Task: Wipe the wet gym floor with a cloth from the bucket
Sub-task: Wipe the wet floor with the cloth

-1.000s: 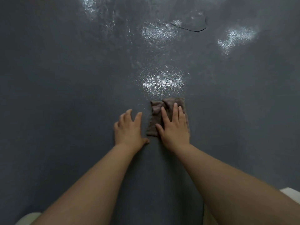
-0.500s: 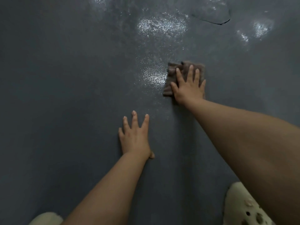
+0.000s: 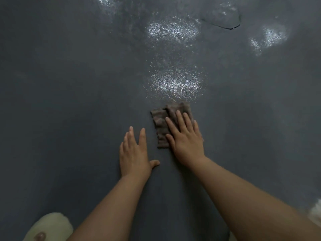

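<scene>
While pressed flat under the right hand (image 3: 186,143) – fingers straight, no curl – brown cloth (image 3: 162,126) on dark floor (image 3: 69,101), wet shine (image 3: 175,82) just past the fingertips; left hand (image 3: 133,153) flat alongside, holding nothing.

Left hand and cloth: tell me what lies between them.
Only a narrow strip of bare dark floor separates the left hand from the cloth in the head view; the right hand presses the cloth.

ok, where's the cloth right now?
Head view, centre: the folded brown cloth lies flat on the grey floor under the right hand, just below the shiny wet patch.
</scene>
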Available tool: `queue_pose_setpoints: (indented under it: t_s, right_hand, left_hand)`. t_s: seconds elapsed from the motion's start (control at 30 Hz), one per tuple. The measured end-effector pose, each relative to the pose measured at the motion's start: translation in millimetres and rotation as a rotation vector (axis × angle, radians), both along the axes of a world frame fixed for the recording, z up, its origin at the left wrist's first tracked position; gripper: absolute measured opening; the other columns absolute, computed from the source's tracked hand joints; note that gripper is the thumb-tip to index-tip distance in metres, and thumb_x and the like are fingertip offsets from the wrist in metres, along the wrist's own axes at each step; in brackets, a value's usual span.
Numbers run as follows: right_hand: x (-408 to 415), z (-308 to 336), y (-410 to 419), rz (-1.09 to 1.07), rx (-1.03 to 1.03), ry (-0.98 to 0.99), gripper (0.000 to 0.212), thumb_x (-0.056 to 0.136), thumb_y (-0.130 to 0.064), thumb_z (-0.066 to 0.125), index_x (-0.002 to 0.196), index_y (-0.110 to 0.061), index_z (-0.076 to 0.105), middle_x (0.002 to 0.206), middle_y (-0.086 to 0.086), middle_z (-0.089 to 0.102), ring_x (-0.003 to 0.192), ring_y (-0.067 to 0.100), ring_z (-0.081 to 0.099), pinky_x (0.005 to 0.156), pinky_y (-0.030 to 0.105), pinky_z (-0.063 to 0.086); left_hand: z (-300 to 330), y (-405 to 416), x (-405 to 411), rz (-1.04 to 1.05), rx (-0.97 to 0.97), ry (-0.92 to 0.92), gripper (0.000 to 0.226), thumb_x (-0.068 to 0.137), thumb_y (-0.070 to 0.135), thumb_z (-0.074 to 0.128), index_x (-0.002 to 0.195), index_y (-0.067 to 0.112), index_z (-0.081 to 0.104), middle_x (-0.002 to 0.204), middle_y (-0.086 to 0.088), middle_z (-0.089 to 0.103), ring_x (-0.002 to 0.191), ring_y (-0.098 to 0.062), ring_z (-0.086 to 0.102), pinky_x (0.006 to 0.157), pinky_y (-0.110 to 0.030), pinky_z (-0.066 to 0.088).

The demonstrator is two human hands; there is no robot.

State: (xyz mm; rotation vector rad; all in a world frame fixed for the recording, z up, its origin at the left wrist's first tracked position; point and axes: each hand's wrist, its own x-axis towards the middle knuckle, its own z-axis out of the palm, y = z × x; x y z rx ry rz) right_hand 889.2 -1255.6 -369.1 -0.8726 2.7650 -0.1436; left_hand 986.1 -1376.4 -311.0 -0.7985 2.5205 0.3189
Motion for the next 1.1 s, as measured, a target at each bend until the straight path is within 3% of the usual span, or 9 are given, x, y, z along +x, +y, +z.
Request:
queue_pose_setpoints:
  t_s: [0.13, 0.33, 0.47, 0.6, 0.63, 0.73, 0.87, 0.97, 1.1]
  right_hand:
    - [2, 3, 35, -0.242, 0.040, -0.046, 0.062, 0.089, -0.055, 0.015, 0.147, -0.035, 0.027, 0.158, 0.004, 0.015, 0.146, 0.024, 0.011, 0.114, 0.038, 0.002]
    - [3, 9, 72, -0.708, 0.052, -0.089, 0.055, 0.099, -0.045, 0.030, 0.150, -0.033, 0.016, 0.159, 0.008, -0.001, 0.146, 0.027, -0.003, 0.117, 0.044, 0.002]
    - [29, 15, 46, -0.786, 0.063, -0.154, 0.055, 0.100, -0.040, 0.027, 0.151, -0.029, 0.009, 0.159, 0.012, -0.005, 0.145, 0.031, -0.005, 0.116, 0.046, 0.002]
    - [81, 18, 6, -0.601, 0.138, -0.200, 0.058, 0.100, -0.042, 0.024, 0.151, -0.029, 0.000, 0.158, 0.015, -0.010, 0.145, 0.033, -0.008, 0.116, 0.046, 0.000]
    - [98, 17, -3, -0.482, 0.139, -0.188, 0.057, 0.100, -0.043, 0.025, 0.151, -0.030, 0.005, 0.158, 0.016, -0.005, 0.145, 0.034, -0.003, 0.116, 0.046, 0.002]
    - [143, 10, -24, -0.064, 0.007, -0.126, 0.054, 0.088, -0.045, 0.034, 0.138, -0.027, 0.048, 0.147, 0.018, 0.037, 0.137, 0.034, 0.027, 0.108, 0.047, 0.018]
    - [127, 4, -20, 0.310, -0.003, -0.089, 0.051, 0.086, -0.045, 0.035, 0.131, -0.030, 0.055, 0.143, 0.012, 0.046, 0.134, 0.031, 0.035, 0.107, 0.045, 0.022]
    - [91, 0, -20, 0.268, -0.024, -0.024, 0.051, 0.088, -0.044, 0.034, 0.133, -0.030, 0.054, 0.145, 0.010, 0.043, 0.133, 0.033, 0.040, 0.108, 0.044, 0.027]
    - [40, 8, -34, -0.120, 0.054, -0.070, 0.051, 0.099, -0.046, 0.026, 0.149, -0.036, 0.020, 0.160, 0.007, 0.001, 0.146, 0.028, -0.001, 0.116, 0.044, 0.002]
  left_hand:
    - [7, -4, 16, 0.037, 0.030, -0.037, 0.112, 0.073, 0.056, 0.070, 0.149, 0.028, -0.006, 0.156, -0.010, -0.013, 0.145, -0.027, -0.001, 0.116, -0.035, 0.009]
    - [13, -14, 44, 0.144, 0.035, -0.167, 0.124, 0.063, 0.054, 0.079, 0.149, 0.031, -0.008, 0.156, -0.009, -0.015, 0.145, -0.027, -0.004, 0.116, -0.039, 0.012]
    - [11, -17, 70, 0.234, 0.014, -0.214, 0.125, 0.063, 0.049, 0.081, 0.149, 0.031, -0.008, 0.156, -0.010, -0.013, 0.145, -0.028, -0.004, 0.116, -0.042, 0.013]
    - [5, -19, 92, 0.335, -0.009, -0.167, 0.118, 0.063, 0.050, 0.081, 0.149, 0.029, 0.004, 0.155, -0.010, 0.000, 0.144, -0.027, 0.006, 0.114, -0.040, 0.019]
    - [3, -19, 95, 0.359, -0.008, -0.148, 0.117, 0.062, 0.051, 0.081, 0.149, 0.029, 0.006, 0.155, -0.010, 0.002, 0.144, -0.027, 0.009, 0.113, -0.040, 0.021]
    - [-1, -20, 99, 0.373, 0.000, -0.106, 0.114, 0.061, 0.051, 0.081, 0.148, 0.028, 0.011, 0.154, -0.009, 0.004, 0.142, -0.027, 0.011, 0.112, -0.038, 0.023]
    - [-4, -23, 100, 0.403, 0.021, -0.076, 0.115, 0.059, 0.049, 0.083, 0.147, 0.028, 0.013, 0.154, -0.007, 0.007, 0.142, -0.026, 0.011, 0.111, -0.038, 0.025]
    - [-4, -22, 98, 0.403, 0.033, -0.093, 0.114, 0.059, 0.048, 0.084, 0.147, 0.028, 0.014, 0.155, -0.007, 0.007, 0.142, -0.026, 0.009, 0.111, -0.039, 0.024]
    - [-1, -22, 97, 0.395, 0.048, -0.114, 0.111, 0.062, 0.047, 0.082, 0.147, 0.027, 0.013, 0.155, -0.008, 0.005, 0.143, -0.028, 0.007, 0.111, -0.040, 0.023]
